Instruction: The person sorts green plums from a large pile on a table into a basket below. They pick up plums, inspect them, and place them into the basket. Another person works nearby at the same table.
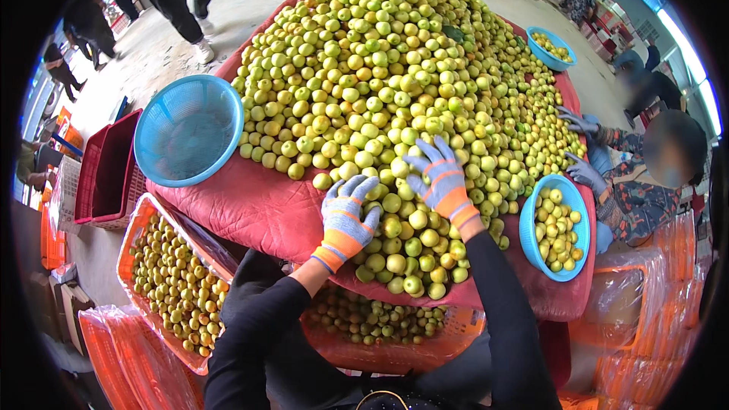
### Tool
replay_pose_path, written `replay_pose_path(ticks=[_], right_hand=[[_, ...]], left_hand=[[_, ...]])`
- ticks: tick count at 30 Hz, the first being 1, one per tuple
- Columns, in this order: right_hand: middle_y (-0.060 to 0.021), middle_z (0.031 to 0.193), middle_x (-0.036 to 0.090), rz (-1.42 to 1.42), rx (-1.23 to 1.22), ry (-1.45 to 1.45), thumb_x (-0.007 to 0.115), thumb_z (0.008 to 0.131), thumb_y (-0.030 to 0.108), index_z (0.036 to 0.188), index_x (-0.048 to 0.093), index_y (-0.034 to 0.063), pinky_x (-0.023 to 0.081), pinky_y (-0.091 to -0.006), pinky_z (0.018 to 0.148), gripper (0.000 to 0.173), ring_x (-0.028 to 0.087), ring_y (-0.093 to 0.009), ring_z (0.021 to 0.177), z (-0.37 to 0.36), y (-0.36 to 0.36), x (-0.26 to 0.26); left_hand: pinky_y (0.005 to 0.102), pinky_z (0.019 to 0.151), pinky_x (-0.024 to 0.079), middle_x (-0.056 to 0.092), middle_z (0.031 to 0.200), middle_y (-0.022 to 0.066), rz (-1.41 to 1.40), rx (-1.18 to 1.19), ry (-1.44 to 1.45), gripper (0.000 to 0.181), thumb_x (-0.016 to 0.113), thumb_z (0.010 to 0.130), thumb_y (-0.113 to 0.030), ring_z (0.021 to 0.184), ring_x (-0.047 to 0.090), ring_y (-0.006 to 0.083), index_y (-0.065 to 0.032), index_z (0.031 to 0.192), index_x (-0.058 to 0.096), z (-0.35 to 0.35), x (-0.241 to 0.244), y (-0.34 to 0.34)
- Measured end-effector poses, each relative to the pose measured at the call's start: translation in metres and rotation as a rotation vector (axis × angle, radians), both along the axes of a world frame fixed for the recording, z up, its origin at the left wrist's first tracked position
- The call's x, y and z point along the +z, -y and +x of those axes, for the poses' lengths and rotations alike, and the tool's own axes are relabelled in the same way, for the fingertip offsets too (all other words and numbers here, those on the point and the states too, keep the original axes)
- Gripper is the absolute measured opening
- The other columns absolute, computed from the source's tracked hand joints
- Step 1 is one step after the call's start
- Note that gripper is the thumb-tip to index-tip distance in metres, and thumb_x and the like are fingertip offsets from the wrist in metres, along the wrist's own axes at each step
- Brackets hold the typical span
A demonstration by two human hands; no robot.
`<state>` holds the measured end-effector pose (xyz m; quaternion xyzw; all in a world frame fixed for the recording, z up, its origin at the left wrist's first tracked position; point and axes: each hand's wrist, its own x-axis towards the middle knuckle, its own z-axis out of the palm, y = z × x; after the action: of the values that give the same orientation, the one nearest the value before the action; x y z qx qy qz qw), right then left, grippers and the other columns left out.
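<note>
A large heap of green-yellow jujube-like fruits point(364, 91) covers a table with a red quilted cloth point(245, 199). My left hand point(347, 219), in a grey and orange knit glove, rests at the near left edge of the heap with fingers curled over fruits; whether it grips one is hidden. My right hand point(441, 179), gloved alike, lies on the heap further forward with fingers spread, touching fruits. Between my forearms more fruits reach the cloth's near edge. A blue plastic basket point(191, 131) without fruit stands left; another blue basket point(538, 233) holding fruits stands right.
An orange crate point(128, 262) of fruits stands at lower left, another point(472, 322) below the table edge. Red crates point(85, 182) are on the left floor. A co-worker's gloved hands point(586, 173) touch the table's right side, near a small blue basket point(572, 62). Wrapped orange crates point(643, 319) stand lower right.
</note>
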<state>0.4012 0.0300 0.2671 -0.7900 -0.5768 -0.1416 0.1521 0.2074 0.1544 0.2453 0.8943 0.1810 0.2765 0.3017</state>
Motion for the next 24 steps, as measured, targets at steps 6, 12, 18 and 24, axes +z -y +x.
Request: replay_pose_path(ticks=[6,12,18,24], right_hand=[[-0.0067,0.115,0.053,-0.095,0.259,-0.366,0.064,0.075,0.036,0.119,0.058,0.0202,0.040,-0.0435,0.092,0.047,0.047,-0.029,0.110,-0.060,0.043,0.006],[-0.0065,0.092,0.061,0.059,0.540,-0.439,0.067,0.072,0.021,0.101,0.065,0.0151,0.046,-0.0403,0.082,0.030,0.058,-0.028,0.090,-0.107,0.024,0.042],[-0.0109,0.110,0.061,0.199,0.389,-0.207,0.058,0.083,0.012,0.113,0.060,0.0128,0.044,-0.0399,0.091,0.031,0.057,-0.030,0.102,-0.050,-0.147,0.034],[-0.0133,0.114,0.053,-0.379,0.200,-0.150,0.054,0.083,0.008,0.114,0.058,0.0193,0.049,-0.0414,0.086,0.033,0.057,-0.031,0.105,-0.028,-0.232,-0.029]], left_hand=[[0.0446,0.100,0.032,0.053,0.125,0.0102,-0.120,0.046,0.048,0.047,0.064,0.075,-0.022,0.116,0.046,0.0339,-0.0151,0.121,0.056,-0.005,-0.006,0.000],[0.0494,0.098,0.029,0.051,0.128,0.0073,-0.110,0.094,0.016,0.049,0.062,0.075,-0.026,0.121,0.041,0.0320,-0.0209,0.124,0.055,-0.006,-0.013,0.005],[0.0506,0.099,0.030,0.049,0.129,0.0105,-0.078,0.118,-0.102,0.051,0.064,0.073,-0.026,0.122,0.040,0.0355,-0.0158,0.122,0.054,-0.007,-0.001,0.010],[0.0523,0.103,0.025,0.045,0.133,0.0062,-0.138,0.110,-0.162,0.051,0.064,0.073,-0.030,0.126,0.036,0.0343,-0.0165,0.121,0.055,-0.007,0.003,0.011]])
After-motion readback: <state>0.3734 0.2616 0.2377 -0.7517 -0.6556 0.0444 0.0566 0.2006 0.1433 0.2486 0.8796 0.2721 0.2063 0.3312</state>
